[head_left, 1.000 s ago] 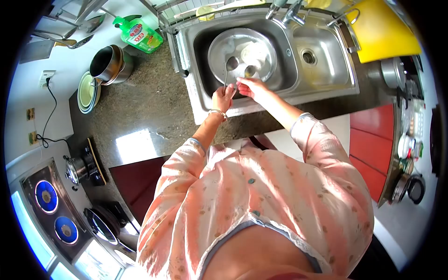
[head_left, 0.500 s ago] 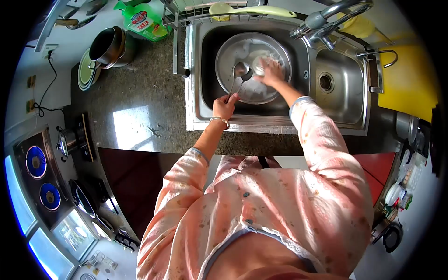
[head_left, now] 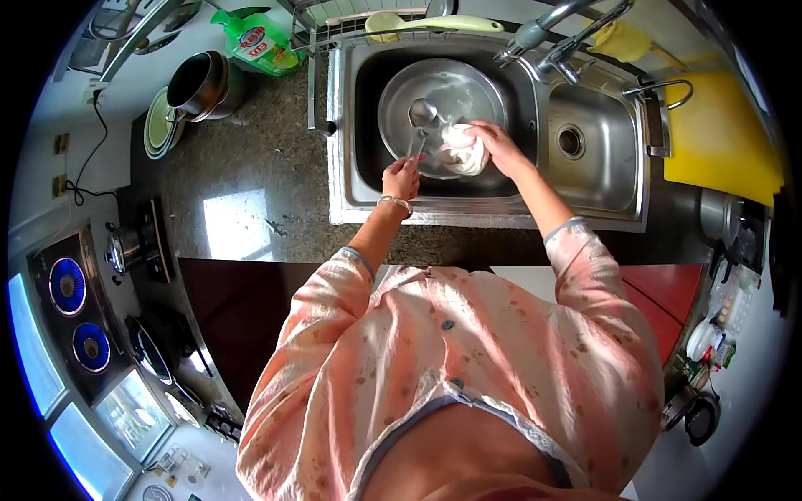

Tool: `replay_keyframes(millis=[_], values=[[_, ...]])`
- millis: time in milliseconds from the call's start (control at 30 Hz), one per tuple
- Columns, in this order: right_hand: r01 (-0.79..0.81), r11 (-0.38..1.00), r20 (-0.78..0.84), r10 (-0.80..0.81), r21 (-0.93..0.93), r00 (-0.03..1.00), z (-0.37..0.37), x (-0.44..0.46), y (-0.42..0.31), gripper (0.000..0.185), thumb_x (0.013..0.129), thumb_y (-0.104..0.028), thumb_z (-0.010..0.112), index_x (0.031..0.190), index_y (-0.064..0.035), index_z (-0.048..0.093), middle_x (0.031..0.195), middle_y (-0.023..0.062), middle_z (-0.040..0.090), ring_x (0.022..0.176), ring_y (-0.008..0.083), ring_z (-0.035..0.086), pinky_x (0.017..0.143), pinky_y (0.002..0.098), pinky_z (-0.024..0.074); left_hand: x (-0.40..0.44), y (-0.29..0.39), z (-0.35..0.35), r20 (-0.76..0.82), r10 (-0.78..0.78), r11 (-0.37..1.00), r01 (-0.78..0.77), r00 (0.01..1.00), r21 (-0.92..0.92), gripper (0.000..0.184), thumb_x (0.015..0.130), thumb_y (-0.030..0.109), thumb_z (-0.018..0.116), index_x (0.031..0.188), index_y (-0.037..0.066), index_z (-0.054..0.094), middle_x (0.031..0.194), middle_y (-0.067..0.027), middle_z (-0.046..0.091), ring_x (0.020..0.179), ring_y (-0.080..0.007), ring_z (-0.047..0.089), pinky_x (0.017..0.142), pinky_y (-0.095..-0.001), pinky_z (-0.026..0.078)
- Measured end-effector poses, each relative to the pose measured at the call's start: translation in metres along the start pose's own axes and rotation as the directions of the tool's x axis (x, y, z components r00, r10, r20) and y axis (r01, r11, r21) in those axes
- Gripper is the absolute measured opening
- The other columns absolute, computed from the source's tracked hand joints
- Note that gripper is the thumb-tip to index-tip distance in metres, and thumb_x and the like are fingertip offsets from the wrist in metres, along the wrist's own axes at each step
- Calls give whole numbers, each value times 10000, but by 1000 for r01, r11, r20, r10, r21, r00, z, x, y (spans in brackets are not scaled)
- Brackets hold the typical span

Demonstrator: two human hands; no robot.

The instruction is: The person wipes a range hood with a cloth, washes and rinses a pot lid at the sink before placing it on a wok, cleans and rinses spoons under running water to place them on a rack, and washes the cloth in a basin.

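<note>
Your left hand (head_left: 402, 177) sits just above the frame's centre, fingers curled in, left forearm (head_left: 372, 234) slanting up and rightward. Your right hand (head_left: 499, 150), higher and to its right, has bent fingers pointing left, right forearm (head_left: 541, 200) slanting up-left.

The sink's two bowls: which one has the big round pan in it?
The larger left bowl holds the pan; the smaller right bowl shows its drain.
</note>
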State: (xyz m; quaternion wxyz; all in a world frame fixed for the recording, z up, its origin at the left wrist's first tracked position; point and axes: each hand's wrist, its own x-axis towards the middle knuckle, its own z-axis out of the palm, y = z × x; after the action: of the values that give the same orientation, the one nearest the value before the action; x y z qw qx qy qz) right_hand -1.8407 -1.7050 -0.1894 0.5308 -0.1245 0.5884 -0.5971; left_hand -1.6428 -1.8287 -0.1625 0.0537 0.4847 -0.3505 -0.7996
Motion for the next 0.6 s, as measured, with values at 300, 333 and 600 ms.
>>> replay_keyframes(millis=[300, 333, 600], values=[[158, 981, -188, -135, 115, 973, 38, 4, 19, 180, 774, -109, 676, 894, -41, 560, 820, 33, 588, 782, 111, 558, 714, 270, 455, -18, -5, 42, 25, -15, 989, 11, 1000, 149, 221, 904, 224, 524, 976, 49, 640, 488, 72, 342, 363, -29, 281, 329, -205, 175], [172, 984, -183, -161, 46, 970, 37, 8, 22, 158, 777, -92, 663, 871, -40, 548, 788, 32, 578, 747, 108, 556, 684, 262, 456, -21, -7, 41, 47, -18, 989, 11, 999, 150, 233, 912, 225, 510, 985, 46, 639, 484, 71, 343, 361, -29, 280, 328, -207, 178], [255, 748, -194, -456, -613, 869, 30, 42, 37, 218, 718, -93, 631, 758, -25, 428, 707, 111, 525, 641, 217, 544, 576, 343, 441, -9, -14, 18, 118, 142, 898, -178, 983, 403, 277, 926, 243, 480, 992, 26, 639, 474, 55, 363, 353, -39, 310, 329, -208, 212]])
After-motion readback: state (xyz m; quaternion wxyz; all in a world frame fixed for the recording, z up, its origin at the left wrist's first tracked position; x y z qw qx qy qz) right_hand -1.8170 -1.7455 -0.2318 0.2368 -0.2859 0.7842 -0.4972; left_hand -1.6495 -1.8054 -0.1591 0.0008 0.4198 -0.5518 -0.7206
